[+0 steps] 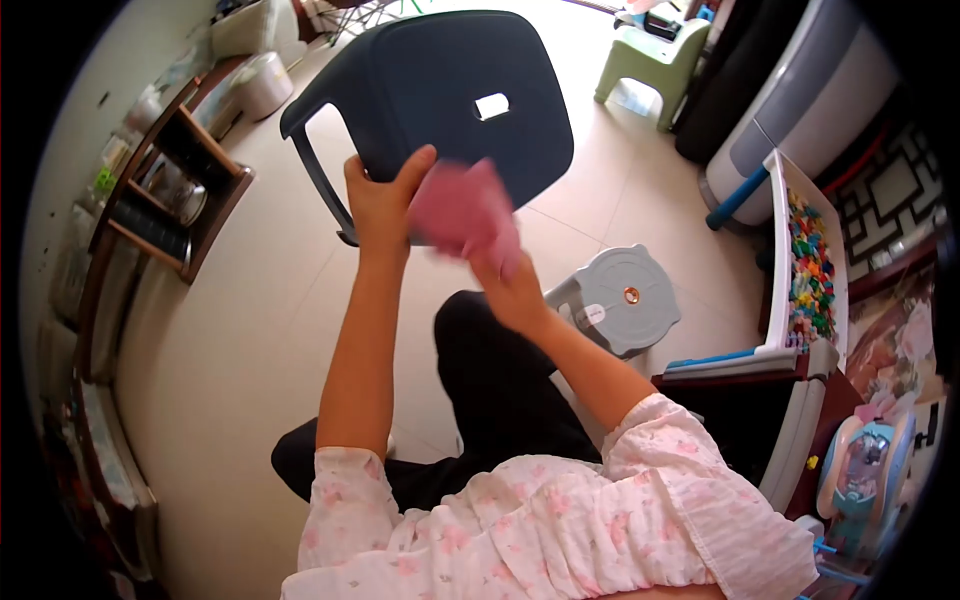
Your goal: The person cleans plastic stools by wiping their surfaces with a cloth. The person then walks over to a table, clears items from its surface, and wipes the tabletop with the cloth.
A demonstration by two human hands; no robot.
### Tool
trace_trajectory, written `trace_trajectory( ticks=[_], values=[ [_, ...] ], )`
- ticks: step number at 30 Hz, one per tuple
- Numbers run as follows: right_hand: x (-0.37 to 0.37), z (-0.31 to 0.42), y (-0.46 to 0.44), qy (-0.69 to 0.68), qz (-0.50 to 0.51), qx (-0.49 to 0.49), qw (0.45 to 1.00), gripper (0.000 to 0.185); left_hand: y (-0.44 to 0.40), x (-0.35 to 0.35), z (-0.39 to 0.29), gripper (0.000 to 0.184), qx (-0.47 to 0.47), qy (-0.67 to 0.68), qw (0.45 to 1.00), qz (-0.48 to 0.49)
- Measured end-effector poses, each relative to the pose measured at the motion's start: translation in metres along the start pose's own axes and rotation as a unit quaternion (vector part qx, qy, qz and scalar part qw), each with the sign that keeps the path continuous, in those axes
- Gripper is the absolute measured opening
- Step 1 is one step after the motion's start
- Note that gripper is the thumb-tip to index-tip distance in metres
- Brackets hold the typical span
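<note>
A dark blue plastic stool is held up tilted in front of me, its seat with a small slot facing my way. My left hand grips the stool's near edge, with the thumb on the seat side. A pink cloth, blurred by motion, is bunched in my right hand at the stool's lower edge. The cloth hides part of that edge and some of my right fingers.
On the tiled floor stands a grey stool, right of my knees. Farther back is a green chair. A white tray of colourful pieces lies at the right, and a wooden shelf at the left.
</note>
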State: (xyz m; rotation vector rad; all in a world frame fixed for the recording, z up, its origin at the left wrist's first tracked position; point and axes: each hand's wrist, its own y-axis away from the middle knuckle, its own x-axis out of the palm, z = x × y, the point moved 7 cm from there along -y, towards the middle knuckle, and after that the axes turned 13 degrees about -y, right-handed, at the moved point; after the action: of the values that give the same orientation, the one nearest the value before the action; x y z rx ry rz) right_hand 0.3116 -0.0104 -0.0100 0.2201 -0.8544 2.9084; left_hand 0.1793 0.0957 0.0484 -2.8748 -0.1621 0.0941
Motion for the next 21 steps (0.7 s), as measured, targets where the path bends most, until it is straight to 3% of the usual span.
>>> trace_trajectory(
  ticks=[1,3,4,6,7,8,10,12,17,18,20,21],
  values=[
    [-0.012,0.0,0.006,0.005,-0.008,-0.004,1.0,0.021,-0.004,0.008,-0.004,0.072,-0.01,0.032,0.999,0.014],
    [-0.041,0.007,0.026,0.127,0.064,-0.168,0.975,0.018,-0.005,0.024,-0.016,0.071,-0.02,0.073,0.996,0.038],
    [-0.078,-0.031,0.044,0.138,-0.014,0.062,0.988,0.019,-0.003,0.029,-0.023,0.071,-0.018,0.074,0.996,0.047],
    [-0.154,-0.068,0.082,0.112,-0.197,0.26,0.939,0.024,0.004,0.044,-0.029,0.07,-0.051,0.131,0.987,0.082],
    [-0.181,-0.072,0.096,-0.017,-0.273,0.241,0.931,0.031,0.009,0.053,-0.032,0.072,-0.049,0.15,0.981,0.115],
    [-0.207,-0.072,0.115,-0.063,-0.349,0.261,0.898,0.041,0.016,0.063,-0.034,0.072,-0.054,0.152,0.979,0.128],
    [-0.228,-0.044,0.129,-0.235,-0.444,0.216,0.838,0.044,0.037,0.087,-0.035,0.066,-0.09,0.251,0.945,0.187],
    [-0.239,-0.002,0.128,-0.294,-0.453,0.137,0.83,0.046,0.064,0.116,-0.028,0.058,-0.137,0.309,0.906,0.255],
    [-0.265,0.073,0.147,-0.243,-0.52,0.006,0.819,0.052,0.147,0.181,0.031,0.053,-0.254,0.352,0.848,0.305],
    [-0.273,0.072,0.157,-0.24,-0.523,0.003,0.818,0.052,0.165,0.193,0.05,0.054,-0.269,0.353,0.838,0.318],
    [-0.297,0.043,0.194,-0.186,-0.538,0.087,0.817,0.052,0.21,0.21,0.104,0.065,-0.322,0.313,0.855,0.259],
    [-0.319,0.016,0.218,-0.163,-0.576,0.059,0.799,0.051,0.218,0.211,0.121,0.065,-0.322,0.314,0.853,0.264]
  ],
)
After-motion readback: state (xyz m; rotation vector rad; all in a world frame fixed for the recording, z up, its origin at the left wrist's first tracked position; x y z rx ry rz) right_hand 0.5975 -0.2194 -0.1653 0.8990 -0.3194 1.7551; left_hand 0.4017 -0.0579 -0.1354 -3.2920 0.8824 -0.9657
